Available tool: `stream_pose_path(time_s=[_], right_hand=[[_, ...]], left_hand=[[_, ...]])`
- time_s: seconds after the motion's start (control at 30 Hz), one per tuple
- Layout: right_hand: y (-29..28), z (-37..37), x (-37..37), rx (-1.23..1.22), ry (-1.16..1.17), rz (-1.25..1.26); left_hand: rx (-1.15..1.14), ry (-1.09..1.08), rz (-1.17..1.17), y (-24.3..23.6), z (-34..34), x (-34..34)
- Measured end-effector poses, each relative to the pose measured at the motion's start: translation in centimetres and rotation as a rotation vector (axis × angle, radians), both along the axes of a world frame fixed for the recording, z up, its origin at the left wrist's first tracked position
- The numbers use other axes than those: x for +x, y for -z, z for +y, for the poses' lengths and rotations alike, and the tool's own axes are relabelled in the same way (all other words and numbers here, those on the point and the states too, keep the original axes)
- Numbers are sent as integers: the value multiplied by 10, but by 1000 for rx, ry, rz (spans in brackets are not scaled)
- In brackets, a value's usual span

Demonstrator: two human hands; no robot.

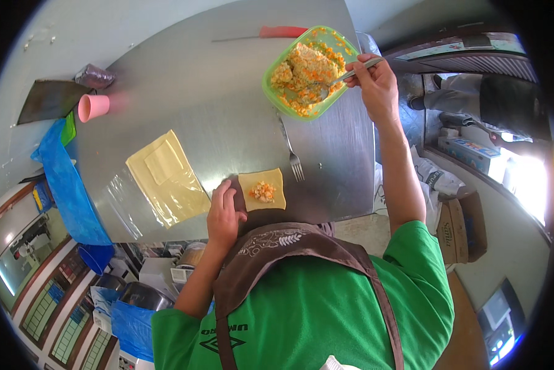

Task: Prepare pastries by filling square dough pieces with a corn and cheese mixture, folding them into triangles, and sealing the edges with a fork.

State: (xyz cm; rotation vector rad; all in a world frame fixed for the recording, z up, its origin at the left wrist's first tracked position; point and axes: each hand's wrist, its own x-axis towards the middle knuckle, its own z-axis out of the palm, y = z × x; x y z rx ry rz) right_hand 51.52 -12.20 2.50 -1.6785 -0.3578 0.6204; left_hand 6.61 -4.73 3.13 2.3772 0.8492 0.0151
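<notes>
Pinching a spoon in the right grip, down in filling in a green tub, 1 o'clock from the dough square. Pointing lengthwise 2-to-8, handle toward 2. Got the left grip by the dough's 8 o'clock edge, can't tell if holding it. Seeing a fork kinda in the way between tub and dough, tines toward 5.

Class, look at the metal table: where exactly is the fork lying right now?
In the head view, the fork lies near the middle, just below the green container and to the upper right of the dough square.
</notes>
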Motion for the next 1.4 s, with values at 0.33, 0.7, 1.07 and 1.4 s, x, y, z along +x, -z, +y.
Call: stream_pose_path(time_s=[0.33, 0.7, 1.07, 1.4], right_hand=[[-30, -52, -100, 254, 65, 10], [-3, -96, -313, 255, 267, -65], [-5, -98, -369, 248, 121, -477], [-15, -94, -373, 249, 91, -617]], left_hand=[[27, 74, -38, 4, 7, -12], [100, 189, -222, 17, 9, -44], [138, 234, -225, 27, 10, -57], [144, 258, -237, 24, 14, -58]])
